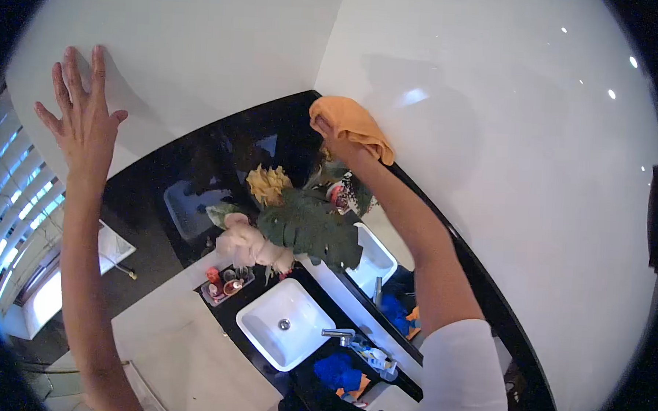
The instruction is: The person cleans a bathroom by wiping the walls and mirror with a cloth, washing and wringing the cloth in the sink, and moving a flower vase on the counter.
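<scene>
My left hand (87,121) is up at the left, fingers spread, against the pale wall (204,46). My right hand (330,134) is closed on an orange cloth (356,120), its fingers partly hidden under the fabric. The cloth lies over the corner of the glossy black panel (229,131), where it meets the white surface (493,139). Below my right forearm is a flower arrangement with a yellow bloom (268,184), a large dark green leaf (310,223) and pale pink petals (248,244).
A white square sink (283,325) with a metal tap (338,334) sits in the dark counter. A small tray (226,285) holds several items. A blue cloth (336,370) lies near the tap. A mirror runs beside the sink. Slatted blinds (21,199) are at far left.
</scene>
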`<action>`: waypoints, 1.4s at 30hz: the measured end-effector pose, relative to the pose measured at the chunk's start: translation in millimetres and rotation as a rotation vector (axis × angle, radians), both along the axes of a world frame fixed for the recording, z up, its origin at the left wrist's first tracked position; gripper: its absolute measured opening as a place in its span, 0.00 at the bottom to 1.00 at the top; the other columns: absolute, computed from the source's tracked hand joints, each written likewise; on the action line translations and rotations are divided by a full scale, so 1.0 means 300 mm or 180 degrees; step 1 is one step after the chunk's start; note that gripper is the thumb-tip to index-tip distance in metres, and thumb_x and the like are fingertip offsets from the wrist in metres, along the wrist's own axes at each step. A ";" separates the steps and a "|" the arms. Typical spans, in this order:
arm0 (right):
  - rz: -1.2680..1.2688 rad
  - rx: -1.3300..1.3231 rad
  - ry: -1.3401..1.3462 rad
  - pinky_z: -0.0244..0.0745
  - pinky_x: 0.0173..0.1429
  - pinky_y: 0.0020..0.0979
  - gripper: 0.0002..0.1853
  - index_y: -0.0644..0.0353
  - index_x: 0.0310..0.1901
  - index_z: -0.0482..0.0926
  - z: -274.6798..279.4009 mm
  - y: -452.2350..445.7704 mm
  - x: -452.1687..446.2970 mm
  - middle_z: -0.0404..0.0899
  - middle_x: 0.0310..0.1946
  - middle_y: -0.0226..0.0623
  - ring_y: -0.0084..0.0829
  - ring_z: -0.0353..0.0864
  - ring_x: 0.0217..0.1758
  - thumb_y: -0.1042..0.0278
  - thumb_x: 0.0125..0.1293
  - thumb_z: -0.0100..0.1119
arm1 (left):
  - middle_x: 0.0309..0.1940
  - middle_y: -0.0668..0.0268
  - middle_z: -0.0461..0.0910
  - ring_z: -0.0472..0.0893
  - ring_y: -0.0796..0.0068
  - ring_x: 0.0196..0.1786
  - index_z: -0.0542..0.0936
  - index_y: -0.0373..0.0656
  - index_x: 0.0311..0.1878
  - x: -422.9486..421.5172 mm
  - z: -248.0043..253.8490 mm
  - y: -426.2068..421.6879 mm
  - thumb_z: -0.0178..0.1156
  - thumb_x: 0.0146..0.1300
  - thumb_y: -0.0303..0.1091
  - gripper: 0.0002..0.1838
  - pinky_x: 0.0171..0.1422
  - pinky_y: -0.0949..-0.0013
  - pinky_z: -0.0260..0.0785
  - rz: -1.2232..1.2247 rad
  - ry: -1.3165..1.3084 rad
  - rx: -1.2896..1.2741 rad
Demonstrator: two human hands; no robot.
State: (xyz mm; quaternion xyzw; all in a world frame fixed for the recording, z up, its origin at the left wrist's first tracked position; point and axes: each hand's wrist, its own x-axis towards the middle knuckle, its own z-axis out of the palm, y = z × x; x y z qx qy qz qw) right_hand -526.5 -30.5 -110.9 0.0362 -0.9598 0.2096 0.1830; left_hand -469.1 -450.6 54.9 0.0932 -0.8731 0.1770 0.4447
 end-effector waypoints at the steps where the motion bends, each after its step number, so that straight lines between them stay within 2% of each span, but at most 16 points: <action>1: -0.0085 -0.0138 -0.0069 0.55 0.66 0.40 0.22 0.49 0.56 0.70 0.002 -0.024 -0.019 0.66 0.59 0.40 0.41 0.61 0.64 0.48 0.67 0.42 | 0.71 0.65 0.44 0.47 0.60 0.72 0.47 0.67 0.70 -0.032 0.014 0.007 0.73 0.36 0.44 0.58 0.65 0.34 0.44 0.0313 -0.0126 -0.0132; 5: -0.0476 -0.0209 -0.0345 0.55 0.66 0.40 0.19 0.51 0.54 0.72 0.254 -0.167 0.108 0.68 0.57 0.40 0.41 0.62 0.63 0.51 0.68 0.41 | 0.71 0.56 0.44 0.48 0.57 0.72 0.44 0.64 0.71 -0.076 -0.008 0.023 0.74 0.32 0.44 0.62 0.65 0.35 0.46 0.0208 0.0055 0.0014; 8: 0.0060 0.0111 0.1328 0.58 0.65 0.43 0.22 0.59 0.55 0.69 0.222 -0.114 -0.045 0.66 0.56 0.48 0.49 0.61 0.62 0.57 0.62 0.48 | 0.71 0.55 0.43 0.47 0.55 0.72 0.44 0.63 0.71 -0.080 -0.015 0.022 0.74 0.33 0.42 0.62 0.65 0.36 0.47 0.0052 0.0070 0.0119; 10: -0.0730 0.4390 0.1252 0.50 0.70 0.43 0.26 0.70 0.60 0.61 0.388 -0.139 -0.099 0.58 0.61 0.60 0.55 0.55 0.65 0.61 0.64 0.44 | 0.71 0.54 0.42 0.47 0.55 0.72 0.44 0.62 0.71 -0.078 -0.021 0.015 0.74 0.33 0.42 0.62 0.66 0.37 0.47 -0.0113 0.0165 0.0131; 12: 0.0399 0.0652 0.2151 0.45 0.71 0.44 0.26 0.76 0.60 0.55 0.607 -0.212 -0.148 0.52 0.62 0.65 0.60 0.49 0.67 0.63 0.67 0.39 | 0.71 0.53 0.42 0.47 0.54 0.72 0.44 0.62 0.71 -0.083 -0.023 0.009 0.74 0.33 0.41 0.62 0.66 0.37 0.47 -0.0283 0.0276 0.0122; 15: 0.0654 -0.0566 0.2961 0.43 0.71 0.47 0.26 0.75 0.61 0.53 0.676 -0.249 -0.329 0.50 0.63 0.64 0.60 0.47 0.67 0.64 0.68 0.37 | 0.71 0.55 0.39 0.44 0.55 0.73 0.41 0.63 0.71 -0.086 -0.025 0.014 0.72 0.36 0.42 0.61 0.66 0.38 0.47 -0.0270 0.0273 0.0079; 22: 0.0169 -0.0773 0.1604 0.37 0.71 0.50 0.30 0.80 0.60 0.50 0.079 -0.265 -0.255 0.43 0.63 0.69 0.62 0.41 0.68 0.59 0.70 0.36 | 0.70 0.50 0.43 0.49 0.52 0.71 0.44 0.58 0.71 -0.074 -0.011 0.027 0.73 0.27 0.48 0.65 0.67 0.45 0.51 -0.0168 0.0240 0.0050; 26: 0.0024 -0.0698 0.1237 0.38 0.72 0.48 0.30 0.80 0.60 0.52 0.292 -0.276 -0.229 0.50 0.61 0.70 0.63 0.45 0.67 0.57 0.69 0.36 | 0.70 0.49 0.41 0.46 0.52 0.72 0.43 0.56 0.71 -0.068 -0.006 0.026 0.73 0.27 0.50 0.66 0.68 0.47 0.51 -0.0302 0.0213 0.0164; 29: 0.0144 -0.0555 0.2019 0.39 0.73 0.42 0.33 0.78 0.62 0.51 0.724 -0.242 -0.321 0.47 0.65 0.65 0.56 0.44 0.69 0.53 0.70 0.35 | 0.70 0.49 0.42 0.46 0.52 0.72 0.44 0.56 0.71 -0.064 0.001 0.029 0.73 0.26 0.49 0.66 0.68 0.47 0.50 -0.0235 0.0106 0.0259; 30: 0.0163 -0.0628 0.2631 0.52 0.66 0.46 0.28 0.79 0.53 0.61 0.875 -0.250 -0.354 0.60 0.55 0.65 0.58 0.59 0.60 0.55 0.69 0.37 | 0.70 0.49 0.42 0.46 0.52 0.72 0.44 0.56 0.71 -0.065 0.007 0.031 0.73 0.26 0.49 0.66 0.68 0.47 0.50 -0.0214 0.0124 0.0264; 33: 0.0180 -0.1092 0.2998 0.57 0.64 0.38 0.22 0.64 0.52 0.70 1.175 -0.236 -0.444 0.66 0.58 0.45 0.43 0.61 0.63 0.55 0.69 0.36 | 0.70 0.49 0.42 0.45 0.52 0.72 0.45 0.55 0.71 -0.053 0.000 0.031 0.74 0.25 0.48 0.66 0.69 0.48 0.48 -0.0376 0.0170 0.0228; 36: -0.0088 -0.0409 0.3704 0.65 0.58 0.37 0.24 0.69 0.49 0.71 1.066 -0.234 -0.436 0.70 0.53 0.48 0.41 0.68 0.58 0.54 0.69 0.35 | 0.70 0.49 0.41 0.44 0.52 0.72 0.45 0.55 0.71 -0.053 0.003 0.035 0.74 0.25 0.48 0.66 0.70 0.48 0.47 -0.0402 0.0209 0.0219; 37: 0.0094 -0.0058 0.2926 0.52 0.65 0.39 0.26 0.73 0.55 0.63 0.970 -0.240 -0.343 0.61 0.58 0.57 0.50 0.57 0.63 0.55 0.70 0.34 | 0.70 0.50 0.41 0.44 0.53 0.72 0.45 0.55 0.71 -0.053 0.006 0.034 0.74 0.25 0.48 0.66 0.70 0.48 0.47 -0.0366 0.0160 0.0228; 40: -0.0678 0.2276 0.1782 0.45 0.71 0.48 0.26 0.74 0.60 0.58 0.526 -0.194 -0.339 0.52 0.62 0.66 0.59 0.50 0.67 0.58 0.69 0.37 | 0.70 0.49 0.41 0.44 0.53 0.72 0.45 0.55 0.71 -0.053 -0.003 0.024 0.74 0.25 0.49 0.66 0.70 0.49 0.46 -0.0325 0.0144 0.0321; 41: -0.0144 -0.0038 0.2228 0.45 0.71 0.47 0.29 0.74 0.60 0.57 0.369 -0.219 -0.310 0.49 0.63 0.67 0.56 0.48 0.68 0.56 0.69 0.39 | 0.70 0.49 0.41 0.44 0.52 0.72 0.46 0.55 0.71 -0.056 -0.001 0.029 0.74 0.25 0.49 0.66 0.70 0.49 0.46 -0.0358 0.0155 0.0357; 42: -0.0161 -0.0116 0.1657 0.48 0.69 0.47 0.29 0.74 0.59 0.57 0.266 -0.218 -0.259 0.52 0.61 0.66 0.58 0.52 0.65 0.55 0.69 0.38 | 0.70 0.49 0.41 0.44 0.52 0.72 0.46 0.55 0.71 -0.058 0.003 0.031 0.74 0.25 0.49 0.66 0.70 0.49 0.46 -0.0372 0.0246 0.0387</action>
